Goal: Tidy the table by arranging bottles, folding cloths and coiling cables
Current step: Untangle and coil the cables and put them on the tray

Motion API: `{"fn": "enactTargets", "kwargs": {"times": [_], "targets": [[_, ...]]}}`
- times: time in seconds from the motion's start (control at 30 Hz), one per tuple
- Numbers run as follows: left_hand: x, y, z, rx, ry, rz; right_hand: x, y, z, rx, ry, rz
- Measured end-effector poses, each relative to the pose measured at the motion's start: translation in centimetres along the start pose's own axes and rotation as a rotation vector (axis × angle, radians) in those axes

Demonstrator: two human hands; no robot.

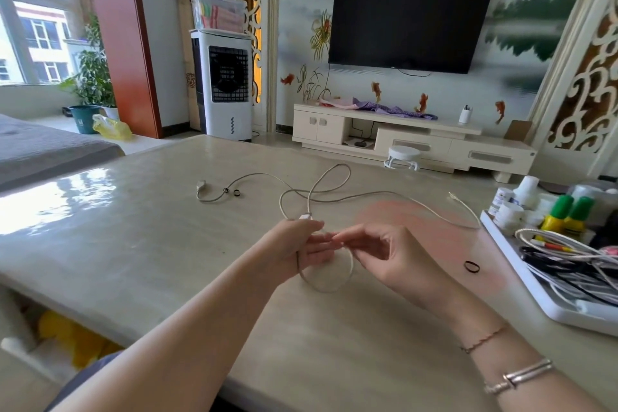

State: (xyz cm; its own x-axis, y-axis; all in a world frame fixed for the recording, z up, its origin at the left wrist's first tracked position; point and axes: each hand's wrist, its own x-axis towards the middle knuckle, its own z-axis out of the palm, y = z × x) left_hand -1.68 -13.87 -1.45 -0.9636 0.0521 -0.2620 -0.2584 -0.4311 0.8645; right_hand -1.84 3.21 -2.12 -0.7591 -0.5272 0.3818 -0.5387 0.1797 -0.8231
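Observation:
A long white cable (384,193) trails in loose curves over the beige table (150,237). My left hand (301,249) grips its plug end near the thumb, and one loop of the cable hangs round the fingers. My right hand (384,256) pinches the same loop at its right side, close to my left fingertips. A second white cable (234,182) with a plug lies further back on the left. A small black hair tie (472,266) rests on the table to the right of my right hand.
A white tray (521,264) at the right edge holds several small bottles, two with green caps (568,214), plus coiled cables. Another small black tie (236,193) lies by the far cable. A TV cabinet, a white stool and an air cooler stand beyond the table.

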Motion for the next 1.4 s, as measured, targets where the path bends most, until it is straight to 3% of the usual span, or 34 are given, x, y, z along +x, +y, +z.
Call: {"fn": "enactTargets", "kwargs": {"times": [0.17,0.27,0.4,0.57,0.67,0.77,0.83,0.97,1.1,1.3,1.4], "targets": [[0.8,0.3,0.2,-0.183,0.029,0.042,-0.1,-0.1,-0.1,0.013,-0.012,0.037],[0.9,0.6,0.0,-0.173,0.044,-0.029,0.1,-0.2,-1.0,-0.002,0.125,0.029],[-0.4,1.1,0.1,0.078,-0.111,-0.182,0.6,1.3,-1.8,-0.262,0.366,-0.015],[-2.4,1.6,0.9,0.585,-0.355,-0.083,0.8,2.2,-2.5,-0.608,0.240,-0.006],[-3.4,2.0,1.0,0.757,-0.583,-0.084,1.2,2.0,-2.3,-0.749,0.149,-0.034],[-3.5,2.2,0.8,0.834,-0.661,-0.090,1.7,2.3,-2.3,-0.863,0.133,-0.106],[-3.0,2.3,0.5,0.765,-0.597,-0.044,1.9,2.4,-2.7,-0.910,0.262,-0.137],[-1.4,2.2,0.5,0.499,-0.238,0.089,1.3,2.6,-4.3,-0.896,0.446,-0.074],[-0.3,1.3,1.3,0.315,0.007,0.204,0.6,1.9,-3.5,-0.913,0.378,-0.005],[0.3,1.7,0.7,0.146,0.181,0.355,0.3,0.5,-3.9,-1.160,0.394,0.126],[0.4,1.8,0.3,0.126,0.196,0.336,0.2,0.7,-3.9,-0.751,0.292,0.146]]}}
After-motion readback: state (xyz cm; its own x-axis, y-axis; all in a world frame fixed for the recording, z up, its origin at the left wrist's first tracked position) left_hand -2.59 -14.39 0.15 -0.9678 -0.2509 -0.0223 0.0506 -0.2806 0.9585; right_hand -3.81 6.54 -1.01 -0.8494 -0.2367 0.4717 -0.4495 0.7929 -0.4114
